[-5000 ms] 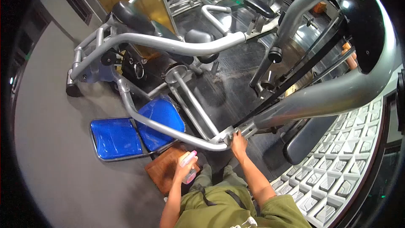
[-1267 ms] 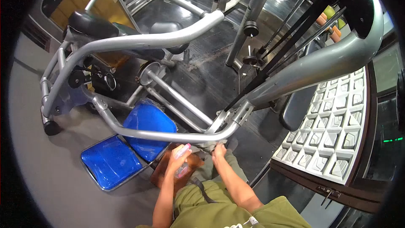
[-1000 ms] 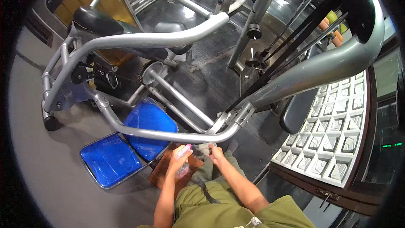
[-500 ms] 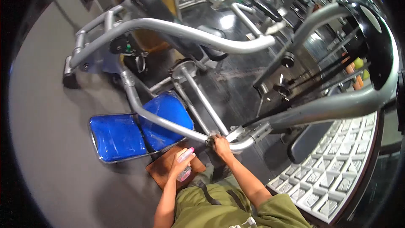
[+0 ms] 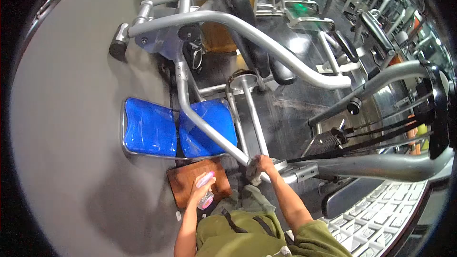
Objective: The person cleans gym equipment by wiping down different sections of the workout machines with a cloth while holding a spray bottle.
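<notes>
My left hand is wrapped round a clear spray bottle with a pink top, held above a brown wooden board or box. My right hand is closed at the lower joint of a silver exercise machine frame. A crumpled greyish cloth shows under its fingers, pressed against the tube. Part of the cloth is hidden by the hand.
A blue padded chair stands left of the frame, its seat partly behind the tube. The brown board lies below it. A thick silver arm extends right. White patterned panels lie lower right. More gym machines stand behind.
My view has shifted, so the machine and chair appear further right. My right hand stays at the frame's lower joint, with more of the cloth showing. The spray bottle remains in my left hand.
</notes>
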{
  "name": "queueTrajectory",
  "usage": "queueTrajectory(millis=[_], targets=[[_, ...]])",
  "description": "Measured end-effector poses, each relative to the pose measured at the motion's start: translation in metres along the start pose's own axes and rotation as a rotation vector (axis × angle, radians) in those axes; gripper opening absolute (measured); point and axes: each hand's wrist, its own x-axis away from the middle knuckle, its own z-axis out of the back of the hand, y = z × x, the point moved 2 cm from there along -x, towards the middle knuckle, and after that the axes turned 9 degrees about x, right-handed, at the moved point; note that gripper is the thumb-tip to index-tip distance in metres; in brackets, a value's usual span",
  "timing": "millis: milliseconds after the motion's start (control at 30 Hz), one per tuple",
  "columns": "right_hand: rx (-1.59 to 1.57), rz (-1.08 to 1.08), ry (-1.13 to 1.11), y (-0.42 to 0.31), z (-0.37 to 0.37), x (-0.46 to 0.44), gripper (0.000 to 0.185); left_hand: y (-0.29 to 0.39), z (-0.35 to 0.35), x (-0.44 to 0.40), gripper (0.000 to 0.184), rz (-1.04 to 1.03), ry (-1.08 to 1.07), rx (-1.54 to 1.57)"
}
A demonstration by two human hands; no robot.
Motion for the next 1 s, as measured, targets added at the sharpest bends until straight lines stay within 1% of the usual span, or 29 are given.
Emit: queueTrajectory(millis=[100,133,200,233,267,300,367,400,433,500,567,600,700,733,767,833,933,967,1000], targets=[[-0.172,0.115,0.086,-0.002,-0.004,-0.008,0.040,0.018,-0.021,0.028,0.058,-0.050,0.132,0.062],[-0.257,0.144,0.123,0.003,-0.008,-0.007,0.038,0.013,-0.020,0.029,0.049,-0.062,0.102,0.050],[-0.134,0.073,-0.017,0.020,-0.005,0.001,0.038,0.005,-0.018,0.025,0.032,-0.092,0.037,0.028],[-0.072,0.036,-0.083,0.034,-0.005,0.002,0.038,0.006,-0.023,0.027,0.026,-0.103,0.046,0.029],[0.087,0.030,-0.213,0.047,-0.006,-0.001,0.039,0.007,-0.028,0.031,0.021,-0.114,0.055,0.027],[0.075,0.048,-0.259,0.054,-0.008,-0.007,0.040,0.011,-0.034,0.034,0.017,-0.126,0.064,0.025],[0.054,0.087,-0.357,0.067,-0.016,-0.018,0.044,0.018,-0.046,0.042,0.016,-0.113,0.073,0.008],[0.048,0.097,-0.306,0.062,-0.018,-0.022,0.047,0.021,-0.052,0.043,0.015,-0.108,0.079,0.000],[-0.024,0.071,-0.245,0.051,-0.025,-0.033,0.049,0.018,-0.056,0.044,0.015,-0.113,0.090,0.005],[-0.326,0.089,-0.092,0.025,-0.027,-0.040,0.048,0.014,-0.065,0.044,0.015,-0.126,0.111,0.015],[-0.329,0.060,0.023,0.001,-0.016,-0.032,0.041,0.011,-0.075,0.047,0.013,-0.116,0.130,0.038],[-0.363,0.046,0.010,0.004,-0.014,-0.027,0.050,0.011,-0.078,0.048,0.013,-0.112,0.136,0.045],[-0.206,0.057,-0.129,0.027,0.002,-0.015,0.053,0.002,-0.082,0.046,0.010,-0.145,0.145,0.026],[-0.194,0.045,-0.296,0.028,0.027,-0.007,0.057,-0.001,-0.084,0.047,0.010,-0.144,0.160,0.020],[-0.053,0.076,-0.294,0.042,0.011,-0.017,0.058,-0.002,-0.087,0.046,0.010,-0.145,0.174,0.013],[0.018,0.135,-0.429,0.047,0.004,-0.033,0.059,-0.001,-0.093,0.047,0.010,-0.142,0.193,0.000],[-0.270,0.116,-0.175,0.027,-0.016,-0.044,0.055,0.002,-0.101,0.049,0.014,-0.155,0.205,-0.010],[-0.236,0.172,-0.068,0.018,-0.015,-0.043,0.049,0.002,-0.102,0.048,0.017,-0.173,0.204,-0.010],[-0.313,0.153,-0.032,0.020,-0.017,-0.040,0.047,0.003,-0.105,0.050,0.021,-0.188,0.204,-0.010]])
